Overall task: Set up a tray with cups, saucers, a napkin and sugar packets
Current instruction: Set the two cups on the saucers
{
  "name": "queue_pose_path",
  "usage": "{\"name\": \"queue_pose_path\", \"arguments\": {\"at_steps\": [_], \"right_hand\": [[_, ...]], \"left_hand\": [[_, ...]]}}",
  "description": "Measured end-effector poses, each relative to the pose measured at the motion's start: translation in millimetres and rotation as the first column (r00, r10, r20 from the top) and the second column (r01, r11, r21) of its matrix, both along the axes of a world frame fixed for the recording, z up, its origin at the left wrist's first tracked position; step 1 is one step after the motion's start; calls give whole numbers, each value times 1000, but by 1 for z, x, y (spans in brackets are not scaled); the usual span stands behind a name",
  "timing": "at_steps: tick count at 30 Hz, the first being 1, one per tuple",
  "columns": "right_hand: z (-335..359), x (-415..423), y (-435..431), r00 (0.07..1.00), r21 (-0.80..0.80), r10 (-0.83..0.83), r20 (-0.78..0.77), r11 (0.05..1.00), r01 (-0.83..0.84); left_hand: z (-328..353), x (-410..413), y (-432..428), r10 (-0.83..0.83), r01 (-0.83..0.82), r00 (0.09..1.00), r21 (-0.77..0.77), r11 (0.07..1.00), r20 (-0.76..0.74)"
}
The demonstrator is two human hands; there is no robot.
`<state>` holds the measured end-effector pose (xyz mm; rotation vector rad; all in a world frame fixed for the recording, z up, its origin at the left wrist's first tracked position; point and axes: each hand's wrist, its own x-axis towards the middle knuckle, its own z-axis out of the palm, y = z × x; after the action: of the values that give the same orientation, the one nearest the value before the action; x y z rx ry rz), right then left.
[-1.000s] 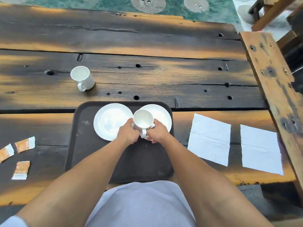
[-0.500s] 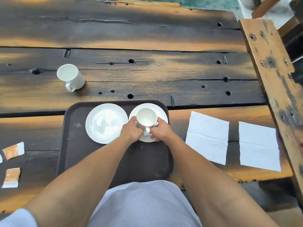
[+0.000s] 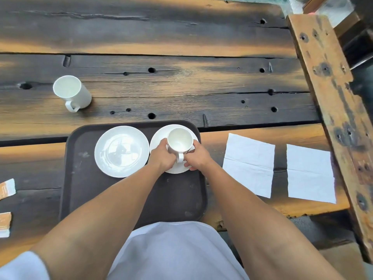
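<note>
Head view: left hand (image 3: 161,157) and right hand (image 3: 197,156) grip cup (image 3: 179,140), partly hiding saucer (image 3: 159,134).

Counted two white cups: far cup (image 3: 71,92) and near cup (image 3: 180,140). Made out two saucers, left saucer (image 3: 121,151) and right saucer (image 3: 160,132), on one dark tray (image 3: 80,188). Found two paper napkins, inner napkin (image 3: 249,164) and outer napkin (image 3: 309,172). Saw two sugar packets, upper packet (image 3: 7,188) and lower packet (image 3: 4,224), both cut by the left edge.
</note>
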<state>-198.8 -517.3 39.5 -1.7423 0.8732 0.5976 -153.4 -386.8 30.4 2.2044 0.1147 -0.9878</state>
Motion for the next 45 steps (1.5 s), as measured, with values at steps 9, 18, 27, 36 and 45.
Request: {"name": "queue_pose_path", "arguments": {"at_steps": [9, 18, 27, 36, 45], "right_hand": [[3, -5, -5, 1000, -27, 8, -4, 1000, -8], [7, -8, -1, 998, -87, 56, -10, 995, -57], [12, -14, 5, 992, -193, 120, -49, 973, -128], [25, -39, 10, 962, -211, 210, -176, 946, -246], [25, -70, 39, 900, -171, 360, -246, 898, -406]], "left_hand": [[-2, -4, -7, -17, 17, 1000, -17, 1000, -10], [2, -9, -5, -93, 95, 994, 33, 995, -58], [5, -21, -4, -167, 165, 986, 76, 983, 21], [19, -40, 9, -166, 164, 986, 54, 985, 26], [24, -75, 32, -189, 188, 981, 29, 982, 49]]}}
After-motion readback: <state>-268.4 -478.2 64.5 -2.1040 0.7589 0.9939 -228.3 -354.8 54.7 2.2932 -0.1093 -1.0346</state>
